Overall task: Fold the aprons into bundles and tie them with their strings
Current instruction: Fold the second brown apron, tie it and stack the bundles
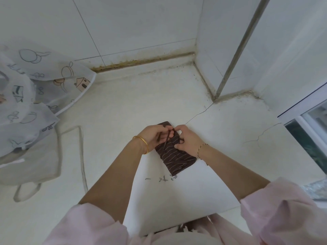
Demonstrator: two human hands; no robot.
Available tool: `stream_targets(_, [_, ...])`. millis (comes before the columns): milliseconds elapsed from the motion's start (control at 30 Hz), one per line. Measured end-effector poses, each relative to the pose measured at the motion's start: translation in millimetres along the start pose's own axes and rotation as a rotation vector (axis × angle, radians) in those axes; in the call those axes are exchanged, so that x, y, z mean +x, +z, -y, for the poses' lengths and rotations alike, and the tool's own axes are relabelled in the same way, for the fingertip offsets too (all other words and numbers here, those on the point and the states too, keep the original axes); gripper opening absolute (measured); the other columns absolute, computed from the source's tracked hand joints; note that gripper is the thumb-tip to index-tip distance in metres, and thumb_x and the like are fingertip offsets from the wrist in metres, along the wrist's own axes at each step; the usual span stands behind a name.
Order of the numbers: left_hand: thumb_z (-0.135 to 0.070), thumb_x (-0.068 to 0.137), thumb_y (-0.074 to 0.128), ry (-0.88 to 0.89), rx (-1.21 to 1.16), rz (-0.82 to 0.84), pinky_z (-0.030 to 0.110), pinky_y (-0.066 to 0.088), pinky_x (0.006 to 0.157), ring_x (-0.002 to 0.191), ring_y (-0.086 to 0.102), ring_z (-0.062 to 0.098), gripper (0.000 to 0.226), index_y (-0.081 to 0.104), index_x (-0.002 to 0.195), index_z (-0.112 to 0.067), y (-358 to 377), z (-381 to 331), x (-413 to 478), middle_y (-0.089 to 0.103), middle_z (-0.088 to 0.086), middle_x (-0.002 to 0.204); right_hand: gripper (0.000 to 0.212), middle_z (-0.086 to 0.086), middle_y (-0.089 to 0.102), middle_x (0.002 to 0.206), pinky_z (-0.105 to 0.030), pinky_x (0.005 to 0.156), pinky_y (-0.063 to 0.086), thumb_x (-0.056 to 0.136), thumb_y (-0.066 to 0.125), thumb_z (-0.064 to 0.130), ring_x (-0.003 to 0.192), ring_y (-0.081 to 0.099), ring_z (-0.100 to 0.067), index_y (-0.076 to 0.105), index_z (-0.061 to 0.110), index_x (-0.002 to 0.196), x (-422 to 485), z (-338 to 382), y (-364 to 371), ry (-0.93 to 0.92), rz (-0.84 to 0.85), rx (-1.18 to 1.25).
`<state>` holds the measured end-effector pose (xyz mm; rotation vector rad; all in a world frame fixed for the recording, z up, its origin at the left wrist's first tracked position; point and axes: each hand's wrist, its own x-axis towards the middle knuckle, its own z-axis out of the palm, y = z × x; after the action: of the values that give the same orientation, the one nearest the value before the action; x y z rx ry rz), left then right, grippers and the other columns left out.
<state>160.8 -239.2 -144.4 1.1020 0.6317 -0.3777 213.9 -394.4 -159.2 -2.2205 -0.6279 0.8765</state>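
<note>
Well to the left: a translucent printed apron (26, 89) lies heaped on the countertop (123, 106), and a pale apron (31, 165) with looped straps is spread just below it; both are unfolded.
Task's thing: the brown striped bundle (177, 158) lies folded at the centre, its near end on a white sheet (177, 200), well apart from the other aprons.
Risk: the knot looks unfinished, so a slackened pull would likely let the dark string (167, 138) slide off the bundle's far end and the folds spring open.
Left hand (154, 137): wrist bent inward, fingers curled, pinching the string above the bundle's far half.
Right hand (185, 138): knuckles up, fingertips nipping the string where it meets the left hand's, thumb low against the fabric.
Far right: a window (309, 129) edges the counter.
</note>
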Motion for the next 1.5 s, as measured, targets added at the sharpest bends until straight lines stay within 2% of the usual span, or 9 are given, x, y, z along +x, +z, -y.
stream_targets(267, [0.006,0.079,0.062,0.129,0.842,0.012,0.013,0.040,0.074,0.081,0.052,0.009,0.038,0.064,0.112,-0.013,25,0,4,0.055,-0.004,0.085,0.033,-0.004,0.056,0.078,-0.013,0.057,0.043,0.090,0.051,-0.003,0.057,0.049,-0.008,0.043,0.007,0.120,-6,3,-14,-0.061,-0.106,0.157])
stream_targets(367, [-0.012,0.082,0.069,0.181,0.840,-0.113,0.017,0.037,0.065,0.076,0.050,0.013,0.008,0.061,0.079,-0.014,32,7,6,0.054,-0.002,0.075,0.017,-0.002,0.062,0.071,-0.015,0.055,0.045,0.088,0.052,-0.001,0.052,0.053,-0.001,0.050,0.012,0.098,-6,17,-28,-0.109,-0.093,0.230])
stream_targets(567, [-0.021,0.092,0.058,0.209,0.705,-0.146,0.024,0.044,0.077,0.071,0.050,0.009,0.027,0.064,0.066,-0.018,28,10,4,0.070,0.011,0.096,0.008,-0.014,0.065,0.092,-0.026,0.048,0.047,0.096,0.047,0.016,0.051,0.057,-0.020,0.048,0.016,0.104,3,20,-47,0.090,-0.305,0.869])
stream_targets(733, [-0.021,0.095,0.053,0.183,0.615,-0.121,0.016,0.041,0.069,0.062,0.043,0.005,0.029,0.065,0.069,-0.023,25,7,2,0.066,0.000,0.078,0.017,-0.009,0.058,0.093,-0.024,0.049,0.042,0.090,0.047,0.005,0.055,0.055,-0.017,0.049,0.014,0.104,-1,2,-28,0.262,0.014,0.128])
stream_targets(833, [-0.020,0.097,0.050,0.172,0.566,-0.153,0.015,0.043,0.067,0.063,0.047,0.006,0.022,0.069,0.086,-0.018,26,7,5,0.064,-0.003,0.070,0.012,-0.003,0.060,0.081,-0.028,0.064,0.044,0.091,0.052,0.011,0.068,0.054,-0.017,0.056,0.017,0.081,-4,-1,-23,0.148,-0.049,-0.035])
stream_targets(1000, [-0.019,0.092,0.058,0.156,0.665,-0.210,0.005,0.038,0.050,0.058,0.046,0.006,0.021,0.069,0.094,-0.002,28,1,9,0.058,-0.009,0.064,0.022,0.006,0.059,0.072,-0.028,0.072,0.045,0.083,0.068,0.026,0.074,0.055,-0.012,0.057,0.024,0.064,-12,7,-27,0.010,-0.117,-0.035])
stream_targets(1167, [-0.003,0.081,0.069,0.137,0.724,-0.131,0.008,0.043,0.066,0.071,0.056,0.001,0.013,0.072,0.093,-0.004,28,-3,6,0.068,-0.005,0.087,0.023,-0.003,0.059,0.074,-0.031,0.065,0.042,0.078,0.062,0.031,0.072,0.053,-0.018,0.062,0.015,0.063,-12,6,-28,0.082,-0.027,-0.139])
stream_targets(1267, [0.003,0.077,0.069,0.204,0.811,-0.066,0.007,0.045,0.074,0.077,0.058,0.003,0.017,0.071,0.090,-0.009,26,-4,4,0.064,-0.006,0.082,0.011,-0.002,0.059,0.079,-0.027,0.071,0.044,0.083,0.053,0.009,0.079,0.055,-0.019,0.059,0.013,0.074,-6,4,-26,0.010,-0.266,0.169])
stream_targets(1500, [0.001,0.081,0.052,0.604,1.311,-0.170,0.032,0.048,0.076,0.082,0.056,0.019,0.021,0.063,0.088,-0.015,27,11,1,0.061,-0.002,0.087,0.027,-0.003,0.060,0.081,-0.016,0.055,0.046,0.088,0.041,-0.009,0.078,0.055,-0.018,0.053,0.014,0.096,5,-5,-13,-0.032,-0.104,0.377])
